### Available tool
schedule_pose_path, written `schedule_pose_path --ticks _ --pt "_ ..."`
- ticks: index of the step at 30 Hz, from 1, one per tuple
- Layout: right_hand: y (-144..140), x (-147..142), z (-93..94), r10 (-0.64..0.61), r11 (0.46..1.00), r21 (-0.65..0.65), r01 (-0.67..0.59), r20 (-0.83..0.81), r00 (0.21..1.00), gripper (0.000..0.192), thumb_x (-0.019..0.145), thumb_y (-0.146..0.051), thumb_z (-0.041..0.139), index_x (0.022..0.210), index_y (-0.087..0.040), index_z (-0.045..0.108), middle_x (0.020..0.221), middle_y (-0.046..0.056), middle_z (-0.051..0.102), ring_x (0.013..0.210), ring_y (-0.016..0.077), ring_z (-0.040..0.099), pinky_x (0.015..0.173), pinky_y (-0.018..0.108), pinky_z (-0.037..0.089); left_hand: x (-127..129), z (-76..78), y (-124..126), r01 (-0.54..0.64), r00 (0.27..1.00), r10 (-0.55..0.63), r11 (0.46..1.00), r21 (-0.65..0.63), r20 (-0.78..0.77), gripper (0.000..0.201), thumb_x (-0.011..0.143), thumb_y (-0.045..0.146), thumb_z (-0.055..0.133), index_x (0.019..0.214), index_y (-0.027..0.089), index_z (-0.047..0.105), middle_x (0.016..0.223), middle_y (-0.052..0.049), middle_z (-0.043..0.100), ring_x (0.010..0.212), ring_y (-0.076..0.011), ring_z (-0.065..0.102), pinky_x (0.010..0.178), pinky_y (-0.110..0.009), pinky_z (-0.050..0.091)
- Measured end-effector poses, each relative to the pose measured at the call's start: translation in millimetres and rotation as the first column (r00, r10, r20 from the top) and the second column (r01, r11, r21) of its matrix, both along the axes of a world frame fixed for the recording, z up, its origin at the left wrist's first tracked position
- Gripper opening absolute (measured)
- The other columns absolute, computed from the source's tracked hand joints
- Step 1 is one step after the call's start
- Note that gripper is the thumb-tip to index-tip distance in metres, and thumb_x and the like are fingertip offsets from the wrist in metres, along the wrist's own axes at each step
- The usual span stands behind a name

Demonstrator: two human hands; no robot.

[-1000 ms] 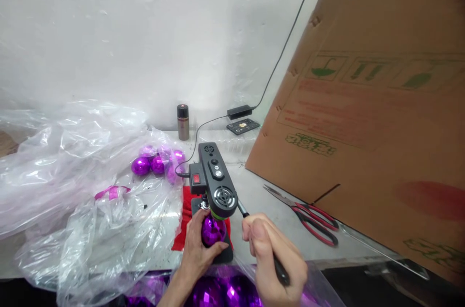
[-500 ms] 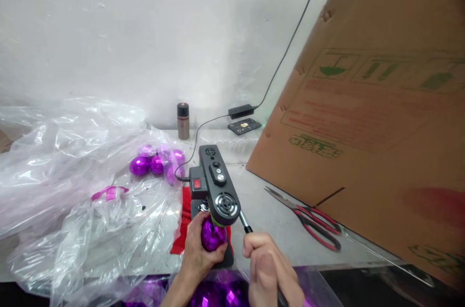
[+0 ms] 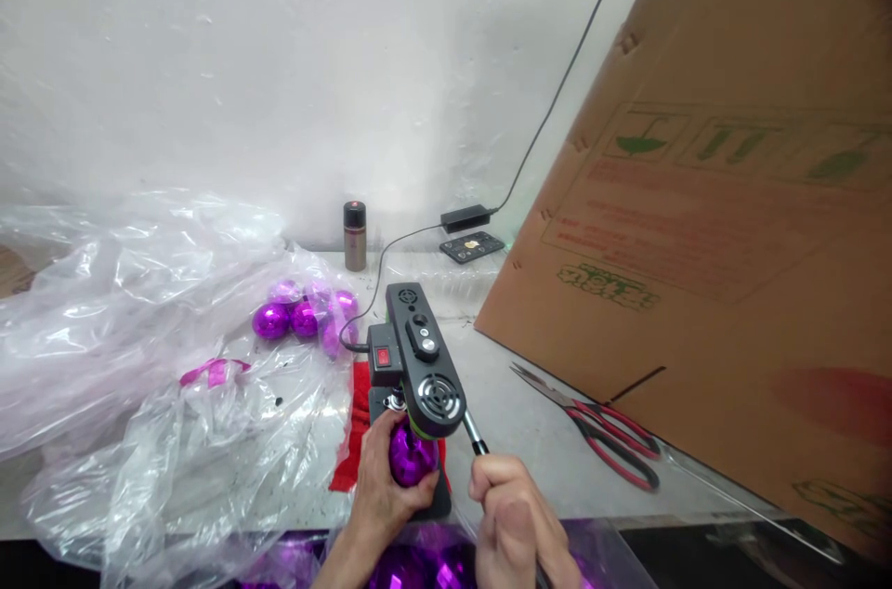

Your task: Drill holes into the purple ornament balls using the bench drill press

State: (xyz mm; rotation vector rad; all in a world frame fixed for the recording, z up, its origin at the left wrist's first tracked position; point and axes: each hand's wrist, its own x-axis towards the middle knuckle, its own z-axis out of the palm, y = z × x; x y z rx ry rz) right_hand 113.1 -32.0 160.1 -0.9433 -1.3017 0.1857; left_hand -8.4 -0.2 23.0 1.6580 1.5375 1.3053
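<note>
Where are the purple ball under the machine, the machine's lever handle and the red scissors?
purple ball (image 3: 411,457): head view, on its shiny front, held by the left hand (image 3: 380,487).
lever handle (image 3: 479,445): head view, on the black grip above the right hand (image 3: 512,524).
red scissors (image 3: 613,445): head view, on the handles.

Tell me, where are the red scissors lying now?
In the head view, the red scissors lie on the table, right of the black machine, beside the leaning cardboard box.
</note>
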Motion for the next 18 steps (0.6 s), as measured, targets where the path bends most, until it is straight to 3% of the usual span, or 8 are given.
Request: schedule_pose_path --ticks 18 --pt "9 -11 0.0 -0.040 0.993 0.105 0.048 -0.082 0.996 0.047 0.111 -0.020 0.043 0.064 -0.021 0.043 0.059 -0.004 0.050 0.051 0.0086 0.049 0.050 0.026 0.035 0 0.2 2 -0.007 1.000 0.007 1.000 0.022 -0.008 0.069 0.063 0.033 0.082 0.129 0.020 0.066 0.120 -0.014 0.078 0.110 -0.0375 0.076 0.098 -0.059 0.064"
